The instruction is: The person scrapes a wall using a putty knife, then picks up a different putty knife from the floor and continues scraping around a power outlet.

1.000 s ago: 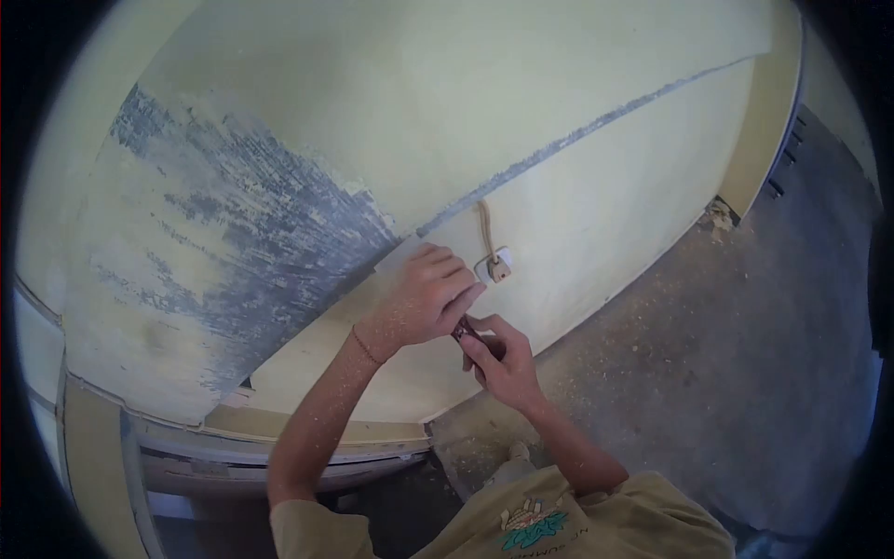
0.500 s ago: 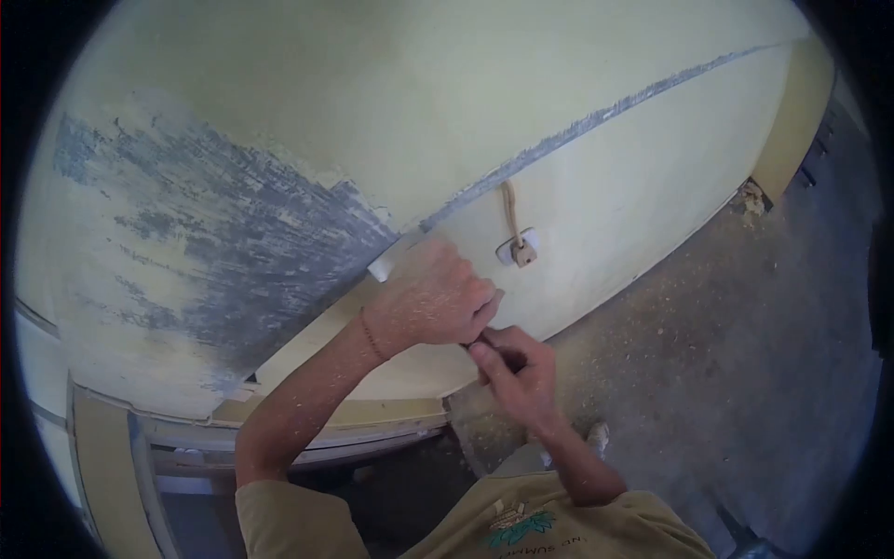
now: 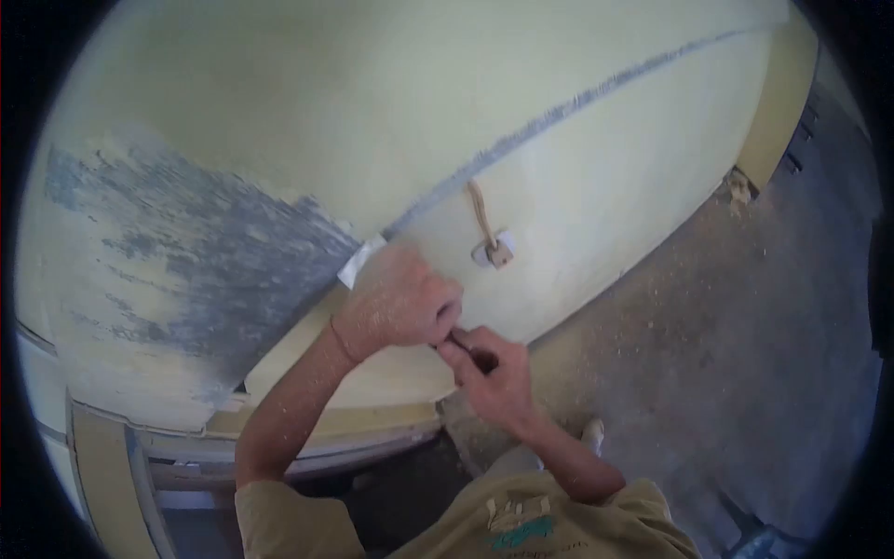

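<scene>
A scraper is in both of my hands, its pale flat blade (image 3: 361,261) against the wall at the lower end of a grey scraped strip (image 3: 577,101). My left hand (image 3: 396,296), speckled with pale flakes, is closed around the tool just behind the blade. Below it, my right hand (image 3: 495,377) grips the dark handle end, thumb and fingers wrapped round. My hands hide most of the tool between them. Left of the blade spreads a wide grey scraped patch (image 3: 223,242) on the pale green wall (image 3: 307,84).
A wall outlet (image 3: 498,252) with a beige plug and cable is right of my hands. Pale flakes are scattered on the grey floor (image 3: 689,317). A wooden frame (image 3: 112,470) stands at lower left. A dark tool-like object (image 3: 750,536) lies at lower right.
The view has shifted a little, and my hands appear farther left. More of the scraper blade shows beyond my left hand. Both hands keep their grip.
</scene>
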`<move>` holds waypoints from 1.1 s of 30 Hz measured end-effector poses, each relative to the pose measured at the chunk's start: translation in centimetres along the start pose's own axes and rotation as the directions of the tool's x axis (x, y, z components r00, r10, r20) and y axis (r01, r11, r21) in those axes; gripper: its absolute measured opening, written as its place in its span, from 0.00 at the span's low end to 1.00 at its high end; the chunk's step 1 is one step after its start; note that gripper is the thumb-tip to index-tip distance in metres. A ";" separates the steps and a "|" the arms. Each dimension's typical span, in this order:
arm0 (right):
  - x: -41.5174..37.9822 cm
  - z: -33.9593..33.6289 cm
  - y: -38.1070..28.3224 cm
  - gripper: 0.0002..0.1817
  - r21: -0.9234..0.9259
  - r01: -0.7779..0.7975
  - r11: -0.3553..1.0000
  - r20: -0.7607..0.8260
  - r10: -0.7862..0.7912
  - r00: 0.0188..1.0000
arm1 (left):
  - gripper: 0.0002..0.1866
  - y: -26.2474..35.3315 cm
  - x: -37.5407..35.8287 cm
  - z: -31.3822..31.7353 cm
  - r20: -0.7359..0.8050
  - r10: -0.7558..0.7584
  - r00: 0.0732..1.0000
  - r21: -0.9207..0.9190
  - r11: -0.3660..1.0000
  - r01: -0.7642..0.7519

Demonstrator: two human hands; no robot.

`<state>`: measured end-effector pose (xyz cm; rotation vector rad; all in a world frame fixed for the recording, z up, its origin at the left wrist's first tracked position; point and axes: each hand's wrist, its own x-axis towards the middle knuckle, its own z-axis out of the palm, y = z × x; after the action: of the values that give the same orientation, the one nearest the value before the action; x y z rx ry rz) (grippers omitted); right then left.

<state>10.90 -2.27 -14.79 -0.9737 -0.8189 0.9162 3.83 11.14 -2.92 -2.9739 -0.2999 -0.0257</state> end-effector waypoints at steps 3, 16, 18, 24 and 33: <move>-0.7 -0.7 0.8 0.11 0.001 -0.052 0.999 0.022 0.052 0.998 | 0.11 0.4 -0.5 1.5 -0.038 0.004 0.999 0.009 1.000 -0.004; 0.0 -0.3 0.9 0.11 0.010 0.004 1.000 0.005 -0.004 1.000 | 0.11 -0.2 -0.6 1.0 -0.061 0.016 0.998 0.024 1.000 -0.014; 0.2 0.1 0.7 0.10 0.024 0.001 1.000 0.004 -0.001 1.000 | 0.11 -0.5 -0.6 0.9 -0.052 0.025 0.998 0.023 0.999 -0.024; -0.4 1.1 0.5 0.06 0.090 -0.058 0.994 -0.016 0.060 0.998 | 0.11 -0.5 -0.4 0.1 0.080 0.018 0.997 0.020 1.000 -0.020; -0.8 0.6 1.1 0.09 0.104 -0.059 0.993 -0.028 0.062 0.998 | 0.11 0.3 -0.7 0.4 0.062 0.003 0.998 0.024 1.000 -0.005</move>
<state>9.73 -2.48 -15.71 -0.9252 -0.7119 0.9836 3.16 10.80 -3.38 -2.9554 -0.2998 0.0704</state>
